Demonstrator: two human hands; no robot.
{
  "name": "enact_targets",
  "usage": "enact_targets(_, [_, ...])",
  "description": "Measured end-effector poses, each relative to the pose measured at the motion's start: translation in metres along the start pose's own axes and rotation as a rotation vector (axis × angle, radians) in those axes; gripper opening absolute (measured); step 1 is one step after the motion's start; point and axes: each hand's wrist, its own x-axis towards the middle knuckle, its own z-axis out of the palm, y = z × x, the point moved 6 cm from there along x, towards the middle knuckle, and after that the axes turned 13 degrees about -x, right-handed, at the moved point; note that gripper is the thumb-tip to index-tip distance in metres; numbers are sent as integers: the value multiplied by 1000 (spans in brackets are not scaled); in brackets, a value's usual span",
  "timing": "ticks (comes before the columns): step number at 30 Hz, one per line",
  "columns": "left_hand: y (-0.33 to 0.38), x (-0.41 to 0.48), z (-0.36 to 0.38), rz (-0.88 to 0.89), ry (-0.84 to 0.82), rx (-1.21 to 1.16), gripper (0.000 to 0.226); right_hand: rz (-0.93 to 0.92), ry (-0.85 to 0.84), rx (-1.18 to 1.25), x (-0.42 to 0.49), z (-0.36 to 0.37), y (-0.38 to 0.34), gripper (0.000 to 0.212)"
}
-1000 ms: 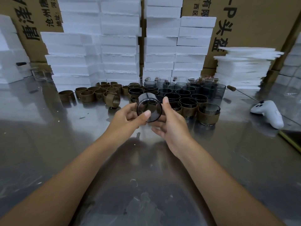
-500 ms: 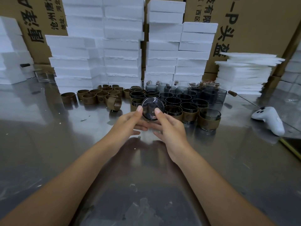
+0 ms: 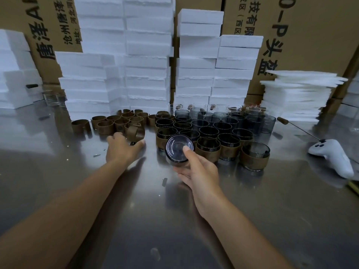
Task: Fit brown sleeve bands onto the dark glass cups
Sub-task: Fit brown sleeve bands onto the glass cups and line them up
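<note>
Curled round a dark glass cup point(image 3: 179, 151), base facing the camera, the right grip point(image 3: 198, 171) hangs over the shiny steel bench point(image 3: 272, 210). Fingers spread wide, the left grip point(image 3: 121, 150) sits at a tipped brown band point(image 3: 135, 133). White foam blocks point(image 3: 147, 65) and cardboard cartons point(image 3: 310, 35) wall the back.

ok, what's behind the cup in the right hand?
Behind the held cup, gripped by the right hand: a banded cup, partly covered by it, then rows of dark cups. Whatever sits directly behind its base is hidden.
</note>
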Motion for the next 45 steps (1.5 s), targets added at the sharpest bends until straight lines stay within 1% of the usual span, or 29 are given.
enact_targets(3, [4,10,6,-47,-18,-14,64,2,-7,6,2,0,1,23])
enact_targets(7, [6,16,6,-54,-11,-25,42,3,-21,-5,1,1,1,30])
enact_targets(10, [8,16,3,-19,9,-41,21,12,-22,3,-1,1,0,33])
enact_targets(11, [9,15,1,-9,21,-59,18,17,-21,3,-1,1,0,34])
enact_targets(15, [18,4,-8,85,108,-96,18,22,-23,2,0,1,-1,33])
enact_targets(20, [21,-8,-13,199,94,-83,15,12,-16,8,-2,0,-1,31])
enact_targets(23, [14,-12,-18,223,116,-64,6,10,-9,7,-3,-1,-1,32])
enact_targets(26, [5,-10,-23,202,124,-37,31,6,-13,2,-2,0,-1,32])
enact_targets(29, [6,-1,-25,200,76,-41,56,9,-14,-5,-1,1,0,35])
enact_targets(32, [4,12,-15,104,-26,-69,74,12,-18,-6,1,1,1,36])
enact_targets(33, [3,15,-12,62,-49,-74,76,13,-20,-7,1,2,2,36])
enact_targets(34, [2,17,-8,33,-63,-72,73,15,-18,-5,2,2,3,37])
enact_targets(38, [4,26,4,12,-70,-47,39,22,-20,9,6,1,5,39])
enact_targets(40, [6,28,7,3,-43,-21,28,22,-24,8,7,1,6,39])
enact_targets(43, [8,27,7,13,-19,-6,17,23,-25,10,8,0,7,39])
enact_targets(45, [12,24,7,49,-15,-61,14,23,-26,14,8,1,6,38])
